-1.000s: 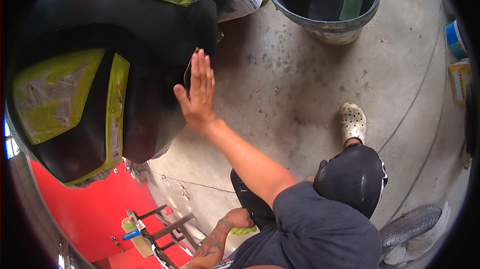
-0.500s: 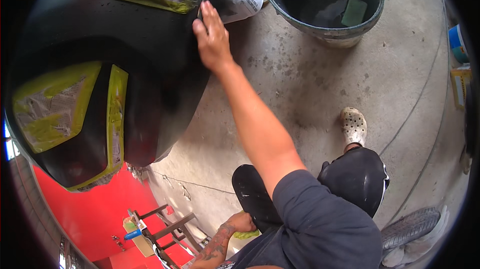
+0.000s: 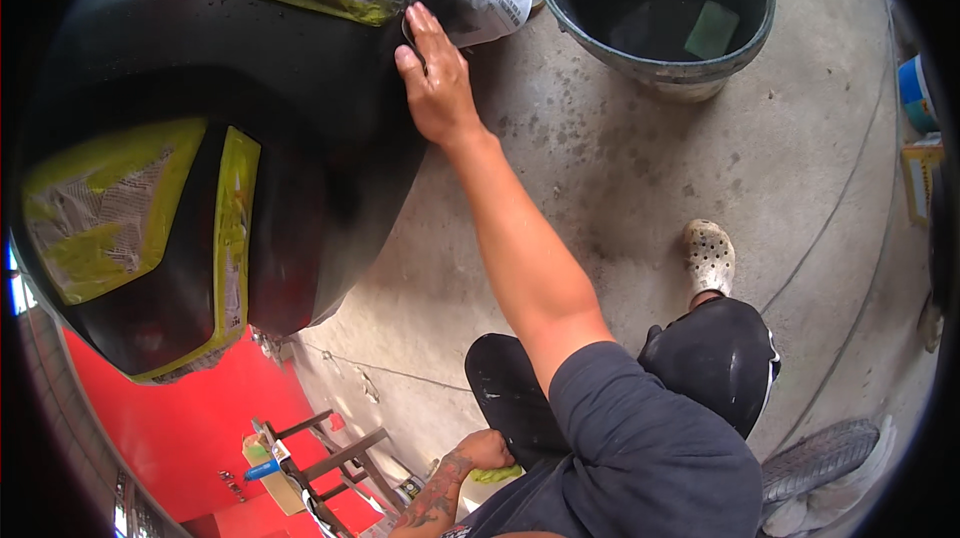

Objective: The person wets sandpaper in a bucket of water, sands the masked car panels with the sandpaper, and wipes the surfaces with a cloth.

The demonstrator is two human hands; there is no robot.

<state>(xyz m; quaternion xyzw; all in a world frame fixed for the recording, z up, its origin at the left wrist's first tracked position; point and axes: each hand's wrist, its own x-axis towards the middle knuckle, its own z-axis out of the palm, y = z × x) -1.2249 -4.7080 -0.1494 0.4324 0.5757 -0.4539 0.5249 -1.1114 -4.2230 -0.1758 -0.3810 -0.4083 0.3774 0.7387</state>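
Note:
A large black car bumper point(image 3: 330, 153) fills the upper left, partly masked with yellow-green tape and paper. My right hand point(image 3: 445, 88) lies against its right edge, just below the taped paper, fingers stretched along the surface. Between thumb and forefinger shows the pale curled edge of a thin sheet that looks like sandpaper, mostly covered by the hand. Low in the view, beside my knee, my left hand point(image 3: 487, 449) is closed on a yellow-green cloth point(image 3: 497, 475), of which only the lower part shows.
To the right of the bumper stands a dark bucket point(image 3: 655, 66) holding water and a green block point(image 3: 712, 30). A tyre point(image 3: 820, 460) lies at lower right, a wooden frame stand point(image 3: 345, 458) at lower left. Containers line the right edge. Damp spots mark the concrete floor point(image 3: 590, 168).
My right hand has shifted slightly right in the picture, still against the bumper's edge. The bucket and bumper sit slightly differently in view; my left hand stays by the knee with the cloth.

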